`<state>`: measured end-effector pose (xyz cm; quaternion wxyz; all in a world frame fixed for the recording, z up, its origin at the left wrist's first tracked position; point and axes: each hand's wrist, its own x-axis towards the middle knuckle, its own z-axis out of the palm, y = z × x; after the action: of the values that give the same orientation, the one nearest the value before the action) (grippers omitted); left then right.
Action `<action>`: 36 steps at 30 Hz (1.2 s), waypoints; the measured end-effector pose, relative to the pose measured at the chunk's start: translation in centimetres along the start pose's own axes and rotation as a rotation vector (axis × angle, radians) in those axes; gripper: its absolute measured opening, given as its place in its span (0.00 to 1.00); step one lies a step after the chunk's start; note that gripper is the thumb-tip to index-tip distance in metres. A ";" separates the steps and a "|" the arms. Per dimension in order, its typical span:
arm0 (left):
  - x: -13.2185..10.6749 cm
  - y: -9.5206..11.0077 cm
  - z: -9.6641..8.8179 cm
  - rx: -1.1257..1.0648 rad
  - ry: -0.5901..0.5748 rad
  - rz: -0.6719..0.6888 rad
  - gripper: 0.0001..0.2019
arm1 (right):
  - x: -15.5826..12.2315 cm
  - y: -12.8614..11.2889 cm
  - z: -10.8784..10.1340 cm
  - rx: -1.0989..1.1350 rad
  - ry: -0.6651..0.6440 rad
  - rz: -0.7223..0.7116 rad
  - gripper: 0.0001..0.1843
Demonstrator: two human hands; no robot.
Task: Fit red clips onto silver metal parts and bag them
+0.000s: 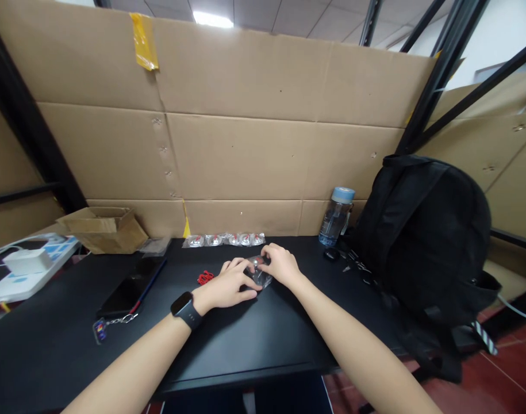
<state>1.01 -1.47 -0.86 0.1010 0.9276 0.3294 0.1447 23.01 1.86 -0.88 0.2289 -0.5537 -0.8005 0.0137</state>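
A small clear plastic bag lies on the black table between my hands, with something small, silver and red inside that I cannot make out fully. My left hand, wearing a black watch, holds the bag's left side between thumb and fingers. On the upper right side, my right hand pinches the bag with its fingers curled. A bundle of red cord lies just left of my left hand. Behind the hands, against the cardboard, is a row of several clear packets with round silver and red contents.
A black backpack stands at the right, with keys and a water bottle beside it. At left are a phone, an open cardboard box and a white power strip. A cardboard wall closes the back.
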 end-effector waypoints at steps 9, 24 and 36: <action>0.5 -1.3 0.7 0.039 0.236 -0.130 0.14 | 0.1 2.7 -2.1 0.287 -0.146 -0.289 0.17; 1.1 -3.1 0.0 -0.419 0.387 -0.380 0.12 | 0.3 1.6 -2.0 0.748 -0.212 0.034 0.13; 1.1 -2.6 0.9 -0.341 0.325 -0.568 0.16 | 0.7 2.7 1.2 0.780 -0.180 0.117 0.20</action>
<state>0.65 1.15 -2.21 0.2366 0.7341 0.5564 0.3091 24.69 3.83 -2.46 0.3497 -0.4666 -0.7193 0.3776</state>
